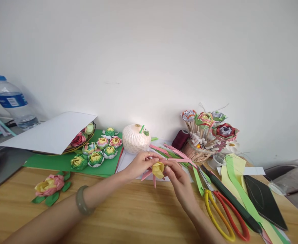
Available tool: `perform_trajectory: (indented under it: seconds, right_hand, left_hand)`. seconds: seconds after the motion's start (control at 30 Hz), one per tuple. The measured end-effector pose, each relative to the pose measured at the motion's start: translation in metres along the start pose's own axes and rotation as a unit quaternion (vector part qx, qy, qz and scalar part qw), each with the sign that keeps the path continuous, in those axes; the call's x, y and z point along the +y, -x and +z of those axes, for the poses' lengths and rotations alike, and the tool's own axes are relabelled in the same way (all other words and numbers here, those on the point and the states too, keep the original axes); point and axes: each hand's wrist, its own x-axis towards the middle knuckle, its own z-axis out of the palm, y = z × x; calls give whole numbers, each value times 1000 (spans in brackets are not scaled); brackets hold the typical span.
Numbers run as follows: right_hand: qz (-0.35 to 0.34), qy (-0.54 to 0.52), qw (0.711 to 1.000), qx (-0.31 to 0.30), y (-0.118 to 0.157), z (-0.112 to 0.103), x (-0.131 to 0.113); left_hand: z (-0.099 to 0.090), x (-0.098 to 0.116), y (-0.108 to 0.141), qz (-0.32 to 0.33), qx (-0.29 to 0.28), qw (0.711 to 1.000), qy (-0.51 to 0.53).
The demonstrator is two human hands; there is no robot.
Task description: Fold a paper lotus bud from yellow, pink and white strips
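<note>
A paper flower (158,169) with a yellow cup-shaped middle and pink strips sticking out below is held up over the table's middle. My left hand (142,165) grips it from the left, thumb and fingers pinched at its upper edge. From the right, the fingers of my right hand (179,176) close on its other side. Just behind lie loose pink and green paper strips (178,156). A finished pink and yellow paper flower (49,186) with green leaves rests at the left on the wooden table (118,210).
Scissors (221,210) with yellow and red handles and a dark green long-handled tool (233,200) lie right. Several paper flowers (96,158) sit on green paper (49,162). A white textured ball (135,139), a basket of flowers (197,154) and a water bottle (13,101) stand behind.
</note>
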Motion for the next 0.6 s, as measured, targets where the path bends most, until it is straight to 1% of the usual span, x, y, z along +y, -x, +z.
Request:
perform_trajectory:
  seconds: [0.1,0.23,0.3,0.37,0.53,0.6]
  right_hand:
    - [-20,15,1000,4,1,-2,0]
    - [-96,126,987,32,-1,-3,2]
    - [-128,160,978,29,-2,-3,3]
    - [-142,172,975,24,-2,-3,3]
    - [-171,175,967,63,0,-2,1]
    - [-185,173,966,59,1,-1,1]
  left_hand:
    - [-2,1,-1,-14,1,1000,25]
    - [-5,5,1,-36,-6,998,60]
    - [-7,5,2,-43,-16,996,74]
    - [-8,4,2,-52,-23,995,82]
    - [-5,1,1,-63,-16,995,75]
    - [-2,2,2,-59,-13,996,61]
